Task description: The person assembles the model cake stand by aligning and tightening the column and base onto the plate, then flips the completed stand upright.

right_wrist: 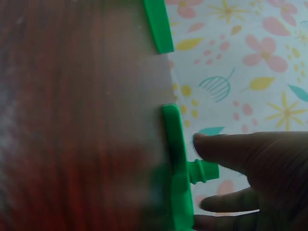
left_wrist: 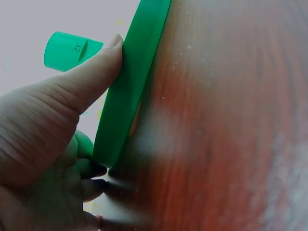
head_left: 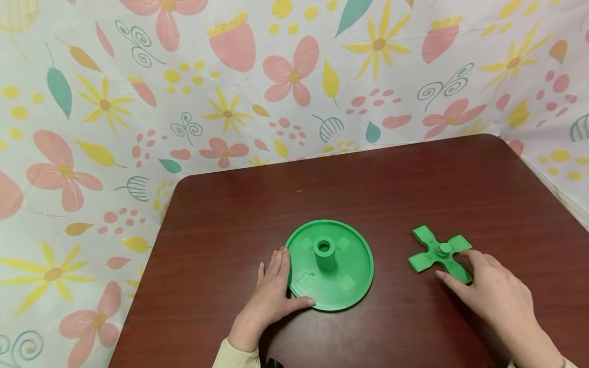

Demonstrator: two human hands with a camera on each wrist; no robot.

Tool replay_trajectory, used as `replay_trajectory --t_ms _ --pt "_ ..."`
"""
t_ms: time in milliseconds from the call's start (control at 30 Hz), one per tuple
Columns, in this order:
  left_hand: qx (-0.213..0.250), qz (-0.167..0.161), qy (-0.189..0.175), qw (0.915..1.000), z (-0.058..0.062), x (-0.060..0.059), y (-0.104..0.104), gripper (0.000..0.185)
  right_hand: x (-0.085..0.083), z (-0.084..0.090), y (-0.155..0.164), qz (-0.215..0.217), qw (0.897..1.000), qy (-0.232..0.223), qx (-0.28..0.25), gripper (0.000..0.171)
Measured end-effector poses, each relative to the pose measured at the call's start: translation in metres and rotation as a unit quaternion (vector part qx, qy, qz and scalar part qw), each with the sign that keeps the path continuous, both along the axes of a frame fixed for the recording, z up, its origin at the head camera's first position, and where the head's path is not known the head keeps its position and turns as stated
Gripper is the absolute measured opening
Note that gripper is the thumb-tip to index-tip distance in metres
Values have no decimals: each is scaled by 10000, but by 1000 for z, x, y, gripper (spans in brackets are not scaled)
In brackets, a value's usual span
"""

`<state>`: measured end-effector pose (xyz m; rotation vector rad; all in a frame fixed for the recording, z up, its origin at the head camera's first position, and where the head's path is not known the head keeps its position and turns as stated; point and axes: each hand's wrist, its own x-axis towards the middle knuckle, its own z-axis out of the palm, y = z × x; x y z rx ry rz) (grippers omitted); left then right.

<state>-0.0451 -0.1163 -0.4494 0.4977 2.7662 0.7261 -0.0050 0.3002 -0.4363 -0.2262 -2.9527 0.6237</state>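
Fingers (head_left: 276, 266) of the left hand (head_left: 271, 294) lie straight and close together along the left rim of a round green disc (head_left: 354, 260), with the thumb curled onto the disc's near edge at the lower middle of the head view. The disc lies flat on the dark red-brown counter (head_left: 368, 184), just below the centre of the frame, and a short hollow green tube (head_left: 324, 252) stands upright from its middle. In the left wrist view the thumb (left_wrist: 91, 72) presses on the top of the disc's rim (left_wrist: 130, 91) while the other fingers sit beside and beneath its edge, and the tube (left_wrist: 72, 50) bears the number 32. At the lower right of the head view, the right hand (head_left: 492, 294) rests its fingertips on the near arm of a green cross-shaped piece (head_left: 437, 253), its fingers slightly spread and gently bent. That piece lies flat on the counter, well apart from the disc, with a small round peg at its centre. In the right wrist view one finger (right_wrist: 231, 149) hovers just above the peg (right_wrist: 204, 172), and another touches the cross lower down. A floral cloth (head_left: 294, 76) with pink and yellow flowers fills the background behind the counter.
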Motion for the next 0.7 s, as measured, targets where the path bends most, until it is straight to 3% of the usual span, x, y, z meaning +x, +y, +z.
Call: replay_trajectory --t_ms 300,567,700 --pt "21 41 -27 10000 1 1 0 121 -5 -9 3 187 9994 123 282 45" --pt "19 32 -4 10000 -3 0 -1 122 -10 -7 8 180 9991 -280 270 45" --pt "12 10 34 10000 -4 -1 -2 121 -12 -3 8 153 9995 -233 132 42"
